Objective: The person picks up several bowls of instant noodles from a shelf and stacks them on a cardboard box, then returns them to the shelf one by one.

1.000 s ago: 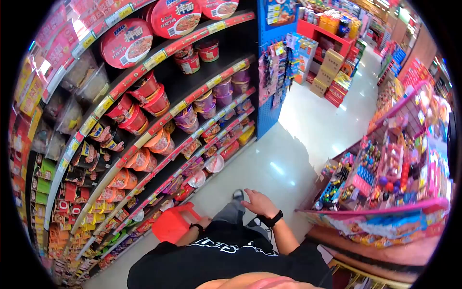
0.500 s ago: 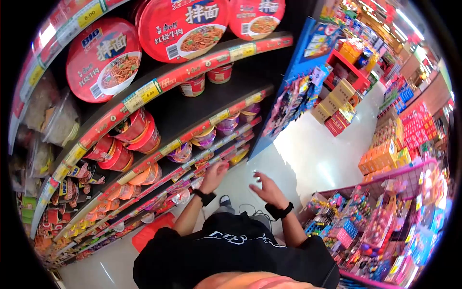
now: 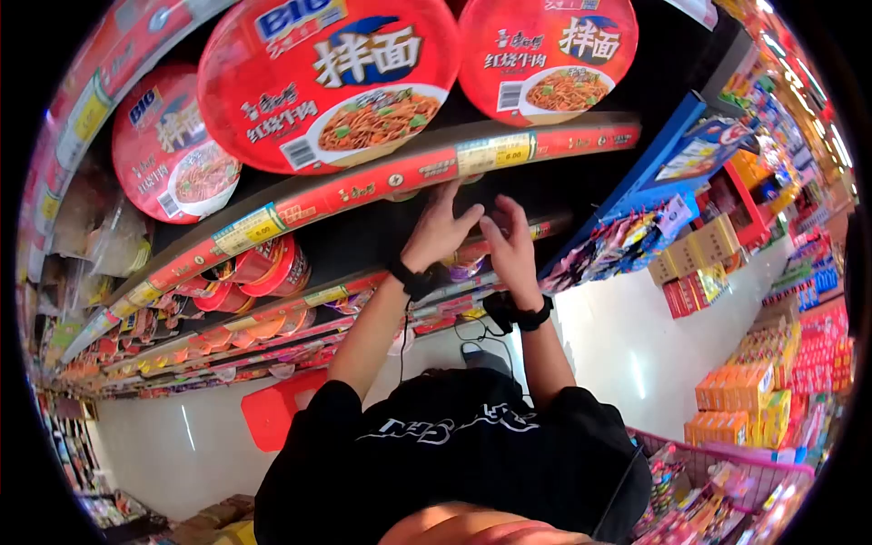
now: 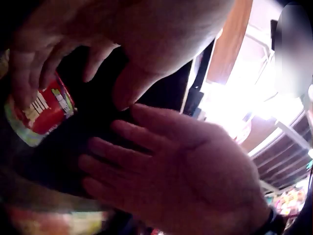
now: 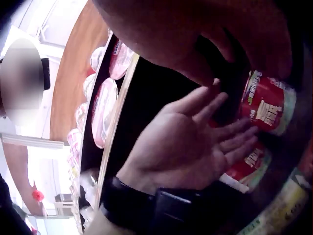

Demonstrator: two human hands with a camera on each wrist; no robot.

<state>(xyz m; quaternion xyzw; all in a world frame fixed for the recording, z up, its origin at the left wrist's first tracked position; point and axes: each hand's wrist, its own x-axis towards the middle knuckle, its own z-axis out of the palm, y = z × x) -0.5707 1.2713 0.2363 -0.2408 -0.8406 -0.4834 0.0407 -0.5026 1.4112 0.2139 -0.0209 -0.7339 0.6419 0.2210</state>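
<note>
My left hand (image 3: pixel 440 229) reaches into the shelf below the large red noodle bowls, its fingers hidden behind the shelf's front strip in the head view. In the right wrist view its extended fingers overlap a red noodle cup (image 5: pixel 248 169). In the left wrist view, fingertips lie over the face of a red cup (image 4: pixel 45 111). My right hand (image 3: pixel 511 243) is beside it, thumb towards the left thumb, fingers loosely bent and holding nothing. A second red noodle cup (image 5: pixel 268 104) stands close under its fingers in the right wrist view.
Large red noodle bowls (image 3: pixel 331 86) line the shelf above the hands, behind a red price strip (image 3: pixel 381 177). A blue hanging rack (image 3: pixel 627 200) stands to the right. A red stool (image 3: pixel 272 409) is on the floor at left. A pink-edged goods bin (image 3: pixel 727 468) is at lower right.
Both hands have risen from low by the body and moved forward into the shelf, coming close together. The view has moved nearer to the shelves.
</note>
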